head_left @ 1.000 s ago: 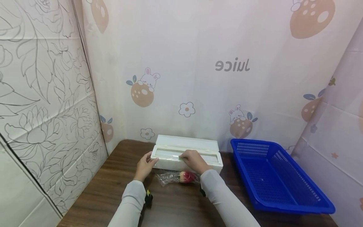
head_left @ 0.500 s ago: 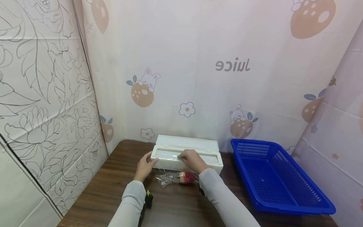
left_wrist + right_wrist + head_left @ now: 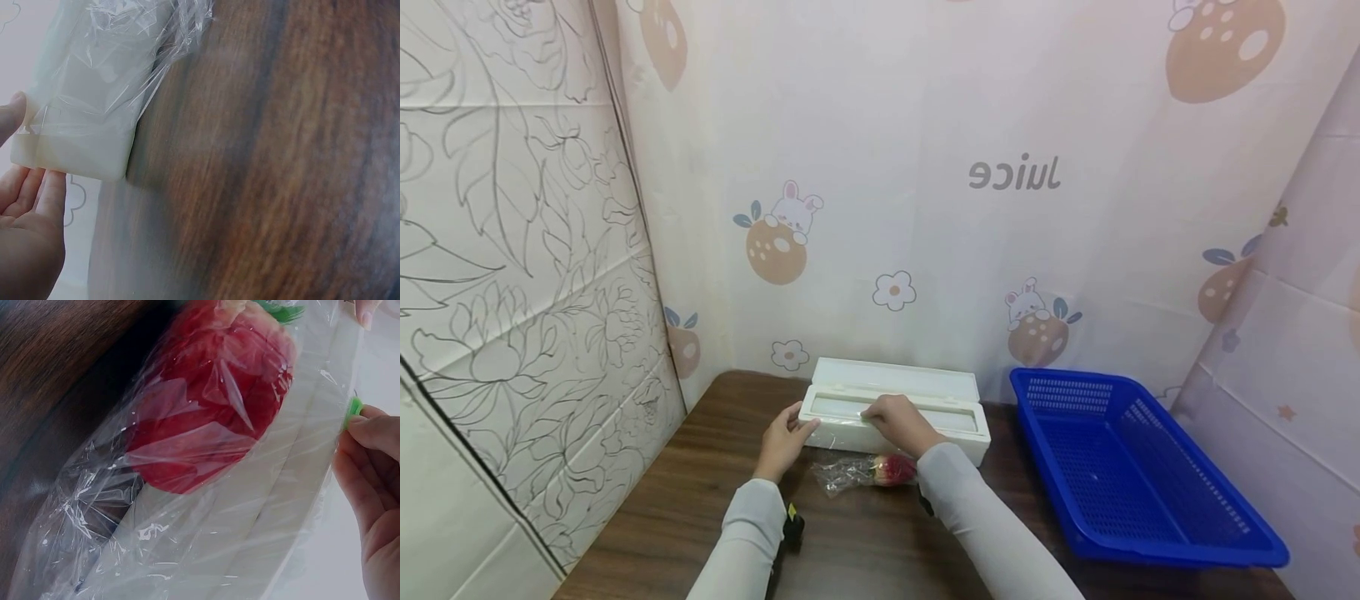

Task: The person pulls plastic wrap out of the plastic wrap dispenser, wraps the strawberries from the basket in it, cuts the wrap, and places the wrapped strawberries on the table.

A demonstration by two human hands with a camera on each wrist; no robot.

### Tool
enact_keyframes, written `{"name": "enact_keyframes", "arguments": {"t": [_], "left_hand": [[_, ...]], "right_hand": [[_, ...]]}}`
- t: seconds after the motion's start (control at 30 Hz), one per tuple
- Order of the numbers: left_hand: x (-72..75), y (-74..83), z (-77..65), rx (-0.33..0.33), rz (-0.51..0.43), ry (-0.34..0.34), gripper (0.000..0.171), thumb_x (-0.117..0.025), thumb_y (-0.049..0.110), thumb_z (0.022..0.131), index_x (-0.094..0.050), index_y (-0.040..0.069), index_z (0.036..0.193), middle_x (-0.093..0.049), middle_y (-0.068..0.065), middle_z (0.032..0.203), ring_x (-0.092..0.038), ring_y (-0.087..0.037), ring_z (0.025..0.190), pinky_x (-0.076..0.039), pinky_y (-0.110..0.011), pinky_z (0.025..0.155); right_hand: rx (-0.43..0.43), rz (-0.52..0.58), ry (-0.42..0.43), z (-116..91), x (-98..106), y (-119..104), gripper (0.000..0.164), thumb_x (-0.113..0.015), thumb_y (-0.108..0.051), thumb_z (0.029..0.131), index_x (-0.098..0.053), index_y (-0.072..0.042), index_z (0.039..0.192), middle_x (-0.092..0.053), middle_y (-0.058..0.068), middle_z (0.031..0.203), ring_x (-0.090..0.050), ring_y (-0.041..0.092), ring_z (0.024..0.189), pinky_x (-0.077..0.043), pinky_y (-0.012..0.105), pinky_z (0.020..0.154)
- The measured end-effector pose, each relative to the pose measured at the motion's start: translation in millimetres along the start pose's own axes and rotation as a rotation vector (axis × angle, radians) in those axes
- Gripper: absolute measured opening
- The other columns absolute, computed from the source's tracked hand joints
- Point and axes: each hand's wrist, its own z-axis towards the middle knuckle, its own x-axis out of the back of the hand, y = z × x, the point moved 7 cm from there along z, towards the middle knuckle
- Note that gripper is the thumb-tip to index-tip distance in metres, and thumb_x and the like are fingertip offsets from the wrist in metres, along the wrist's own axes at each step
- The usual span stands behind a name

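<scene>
Long white cling-film dispenser (image 3: 842, 435) on the dark wood table (image 3: 677, 508), near its far edge, raised lid (image 3: 895, 381) behind.

Left hand (image 3: 781, 443) at the dispenser's left end: thumb at the top edge, fingers against the end face, gripping the corner between them. Right hand (image 3: 904, 425) at mid-length of the front top edge; thumb and fingertips together, clamped on a small green slider (image 3: 354, 414).

Clear film (image 3: 842, 475) hangs over the dispenser's front and spreads loosely, crumpled, toward the person. Beneath it, just in front of the dispenser, lies a red-and-cream flower head (image 3: 212, 406) with a scrap of green leaf (image 3: 286, 312) beside it. Probably an artificial rose; the film's glare and creases blur the detail, so a fruit can't be ruled out. Blue basket (image 3: 1056, 492) stands well apart, to the right.

Handling, as judged: dispenser stiff and fairly light, likely to skid on smooth wood, so an end corner is a sound place to brace it. Slider small and smooth; best pinched by its sides, close to the edge. Film thin, limp, clingy, quick to fold on itself; take it by a free corner. Flower head light and soft-looking, petals easily crushed; hold low at the base, through the film, without squeezing.
</scene>
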Motion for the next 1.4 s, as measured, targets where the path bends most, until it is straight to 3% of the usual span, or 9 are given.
{"name": "enact_keyframes", "arguments": {"t": [0.27,1.07,1.4], "left_hand": [[0.1,-0.3,0.0,-0.007,-0.024,0.001,0.064,-0.074,0.023,0.093,-0.047,-0.005,0.144,-0.053,-0.026,0.140,-0.053,-0.039,0.128,-0.046,-0.046,0.104],[-1.6,-0.8,0.8,0.005,-0.014,0.009,0.063,-0.073,0.026,0.094,-0.048,-0.004,0.143,-0.054,-0.025,0.139,-0.054,-0.038,0.128,-0.047,-0.046,0.104],[-1.4,-3.2,1.3,0.008,-0.035,0.006,0.064,-0.074,0.024,0.094,-0.047,-0.005,0.144,-0.054,-0.026,0.139,-0.054,-0.038,0.128,-0.046,-0.045,0.104]], "right_hand": [[-0.086,0.016,-0.083,2.4,-4.8,-0.6,0.016,-0.075,-0.008,0.090,-0.078,-0.004,0.106,-0.075,0.007,0.097,-0.070,0.019,0.088,-0.058,0.032,0.079],[-0.003,-0.040,-0.072,8.2,-10.8,-7.9,0.025,-0.071,0.008,0.085,-0.077,-0.002,0.108,-0.074,0.010,0.099,-0.070,0.022,0.093,-0.057,0.033,0.082],[-0.009,-0.045,-0.052,10.5,-10.4,-11.1,0.019,-0.067,0.004,0.091,-0.078,-0.003,0.105,-0.074,0.009,0.096,-0.070,0.022,0.090,-0.057,0.033,0.082]]}}
